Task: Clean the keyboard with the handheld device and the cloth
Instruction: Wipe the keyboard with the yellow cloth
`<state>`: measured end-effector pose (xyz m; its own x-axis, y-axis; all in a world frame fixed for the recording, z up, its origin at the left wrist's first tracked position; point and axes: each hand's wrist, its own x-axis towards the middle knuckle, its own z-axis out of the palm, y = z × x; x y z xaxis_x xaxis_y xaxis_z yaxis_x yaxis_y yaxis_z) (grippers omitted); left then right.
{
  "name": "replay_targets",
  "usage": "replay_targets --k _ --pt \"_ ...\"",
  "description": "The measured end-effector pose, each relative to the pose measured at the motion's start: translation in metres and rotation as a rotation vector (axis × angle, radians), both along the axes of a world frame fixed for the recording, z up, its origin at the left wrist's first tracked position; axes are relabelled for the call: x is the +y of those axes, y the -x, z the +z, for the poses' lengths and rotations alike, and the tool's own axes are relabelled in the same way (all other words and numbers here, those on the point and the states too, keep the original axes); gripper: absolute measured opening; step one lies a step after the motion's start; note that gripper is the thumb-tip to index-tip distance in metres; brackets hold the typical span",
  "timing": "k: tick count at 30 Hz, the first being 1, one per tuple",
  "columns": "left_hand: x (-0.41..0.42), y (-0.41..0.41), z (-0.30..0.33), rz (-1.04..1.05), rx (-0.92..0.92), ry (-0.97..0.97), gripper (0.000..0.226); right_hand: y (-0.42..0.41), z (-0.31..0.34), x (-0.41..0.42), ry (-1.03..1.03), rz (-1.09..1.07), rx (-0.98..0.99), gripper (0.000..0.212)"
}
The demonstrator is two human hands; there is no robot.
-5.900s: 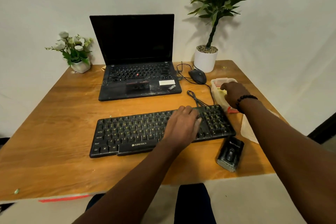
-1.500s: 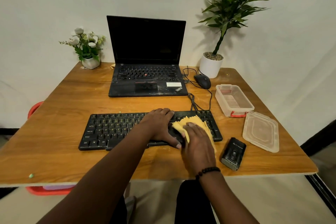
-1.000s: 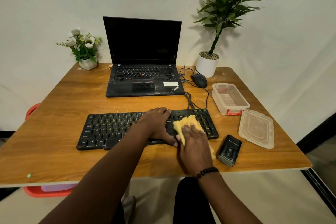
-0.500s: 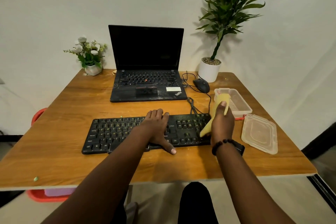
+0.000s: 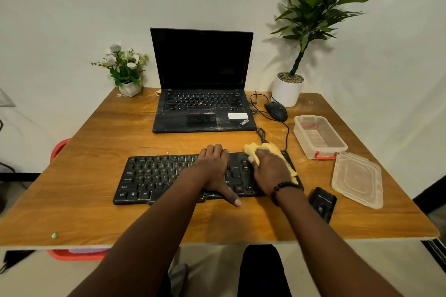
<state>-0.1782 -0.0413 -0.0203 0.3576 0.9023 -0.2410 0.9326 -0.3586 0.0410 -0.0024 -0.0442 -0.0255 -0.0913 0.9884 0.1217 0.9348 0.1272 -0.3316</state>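
A black keyboard (image 5: 154,176) lies across the front half of the wooden table (image 5: 101,142). My left hand (image 5: 214,169) rests flat on its middle keys, fingers straight and thumb over the front edge. My right hand (image 5: 270,171) presses a yellow cloth (image 5: 253,148) onto the keyboard's right end; the cloth sticks out beyond my fingers at the far edge and to the right. The black handheld device (image 5: 322,202) lies on the table just right of the keyboard, near my right wrist.
An open black laptop (image 5: 202,94) stands behind the keyboard, a wired mouse (image 5: 276,111) to its right. A clear plastic box (image 5: 318,136) and its lid (image 5: 357,179) sit at the right. A tall potted plant (image 5: 288,89) and a small flower pot (image 5: 129,87) stand at the back.
Half a second ago my right hand held the cloth lifted above the keyboard's right end; now it has come down and presses the cloth on the keys. My left hand stayed put.
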Motion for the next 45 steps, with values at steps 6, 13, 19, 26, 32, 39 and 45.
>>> replay_targets --k 6,13,19,26,32,39,45 --pt "0.001 0.0 0.002 -0.002 -0.003 0.012 0.144 -0.007 -0.005 0.005 0.045 0.093 -0.078 0.044" --pt "0.0 0.001 -0.001 0.003 -0.045 0.001 0.144 0.021 0.005 -0.004 0.271 0.147 0.295 0.048" --pt "-0.008 -0.007 -0.005 0.041 -0.188 0.031 0.147 0.007 0.027 -0.012 -0.086 -0.321 0.894 0.042" --pt "-0.007 0.045 0.022 0.071 -0.026 0.183 0.148 0.009 0.001 -0.015 0.068 -0.061 0.413 0.059" --pt "-0.016 0.043 0.019 0.068 -0.026 0.107 0.142 0.052 -0.014 0.015 0.194 0.145 -0.002 0.058" --pt "-0.01 0.048 0.013 0.046 -0.001 0.082 0.141 0.062 -0.015 -0.022 0.141 0.242 -0.126 0.06" --pt "-0.011 0.047 0.013 0.037 -0.007 0.082 0.137 0.051 -0.018 -0.041 0.171 0.266 -0.113 0.063"
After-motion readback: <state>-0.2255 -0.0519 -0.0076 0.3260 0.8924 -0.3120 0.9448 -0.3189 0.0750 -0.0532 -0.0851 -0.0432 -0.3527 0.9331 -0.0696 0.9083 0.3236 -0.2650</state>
